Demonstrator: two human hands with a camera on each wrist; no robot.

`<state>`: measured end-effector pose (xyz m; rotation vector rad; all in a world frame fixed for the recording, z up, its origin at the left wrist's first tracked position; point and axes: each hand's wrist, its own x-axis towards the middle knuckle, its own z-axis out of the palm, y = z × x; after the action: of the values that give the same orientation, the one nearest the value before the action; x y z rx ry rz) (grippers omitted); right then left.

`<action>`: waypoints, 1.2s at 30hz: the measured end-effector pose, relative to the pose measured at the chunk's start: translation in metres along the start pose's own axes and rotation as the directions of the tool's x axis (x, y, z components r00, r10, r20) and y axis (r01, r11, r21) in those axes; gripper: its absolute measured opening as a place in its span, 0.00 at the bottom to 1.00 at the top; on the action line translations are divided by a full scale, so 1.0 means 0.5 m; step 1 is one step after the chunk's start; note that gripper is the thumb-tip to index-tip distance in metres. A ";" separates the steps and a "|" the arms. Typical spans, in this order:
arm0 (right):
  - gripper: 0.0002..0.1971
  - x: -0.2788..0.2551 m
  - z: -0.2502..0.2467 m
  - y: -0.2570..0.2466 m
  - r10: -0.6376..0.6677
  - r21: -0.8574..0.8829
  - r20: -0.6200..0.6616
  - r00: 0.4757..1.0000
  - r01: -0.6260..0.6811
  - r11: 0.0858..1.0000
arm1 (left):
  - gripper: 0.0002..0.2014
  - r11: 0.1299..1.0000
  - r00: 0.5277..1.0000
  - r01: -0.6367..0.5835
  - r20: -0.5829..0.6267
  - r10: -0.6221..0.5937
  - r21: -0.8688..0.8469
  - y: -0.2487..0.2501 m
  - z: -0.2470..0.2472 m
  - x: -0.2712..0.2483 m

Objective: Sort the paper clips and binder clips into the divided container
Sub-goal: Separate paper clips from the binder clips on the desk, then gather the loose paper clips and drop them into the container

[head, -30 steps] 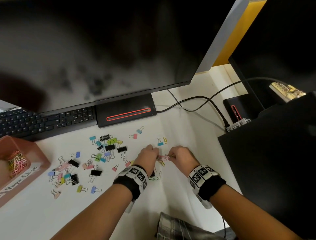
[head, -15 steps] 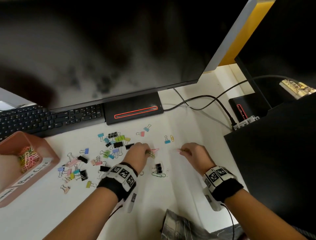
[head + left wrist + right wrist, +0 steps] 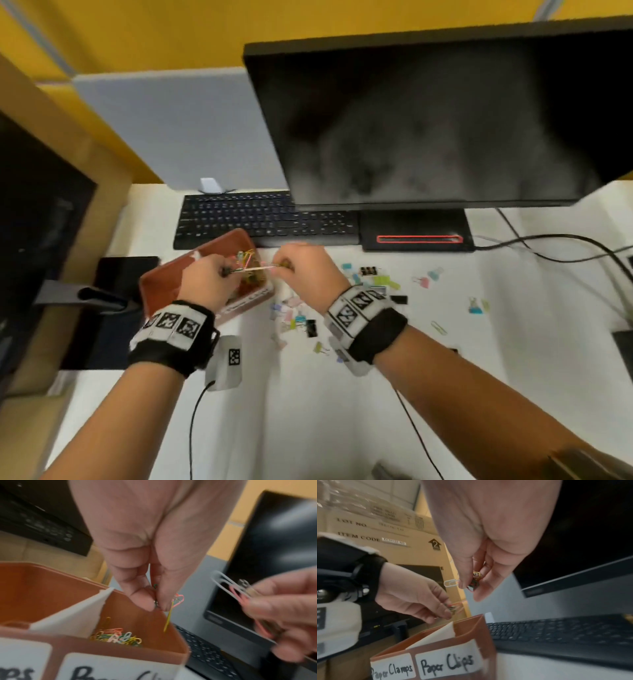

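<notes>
The paper clips are featherweight loops of springy coated wire, likely slick and prone to hooking into one another, so a fingertip pinch on the flat of the loops seems the sure hold, and a small bunch could easily shed one if the pinch loosens. The left hand pinches a few between thumb and forefinger above the container; a yellow clip dangles from that pinch over the right compartment, with a pink one beside it. The right hand pinches its own bunch, a white clip and a pink one sticking out past the fingertips, just to the right of the container's rim. The container is a reddish-brown box with a white divider; handwritten labels on its front read "Paper Clamps" on the left and "Paper Clips" on the right. A tangle of pastel clips already lies in the right compartment; what the left one holds I cannot tell. The binder clips, stiffer and heavier, black and pastel with wire handles, lie scattered on the white tabletop to the right.
</notes>
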<state>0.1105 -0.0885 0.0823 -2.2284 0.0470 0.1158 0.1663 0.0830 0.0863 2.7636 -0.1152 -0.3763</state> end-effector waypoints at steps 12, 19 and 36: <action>0.07 -0.016 0.028 0.048 0.115 0.145 -0.049 0.992 -0.107 0.984 | 0.12 0.923 0.974 -0.196 0.047 0.224 -0.331 0.013 0.031 -0.017; 0.09 -0.286 -0.159 0.345 0.446 -0.003 -0.343 0.826 -0.476 0.879 | 0.08 0.809 0.795 -0.456 0.240 0.557 -0.370 0.208 0.214 -0.108; 0.07 -0.332 -0.265 0.558 0.555 -0.017 -0.225 0.801 -0.572 0.820 | 0.06 0.771 0.645 -0.636 0.570 0.509 0.033 0.465 0.468 -0.111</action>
<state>-0.0666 -0.3652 -0.0398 -2.2349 0.8465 0.2087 0.0413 -0.2046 -0.0300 2.5429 -1.2304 -0.9844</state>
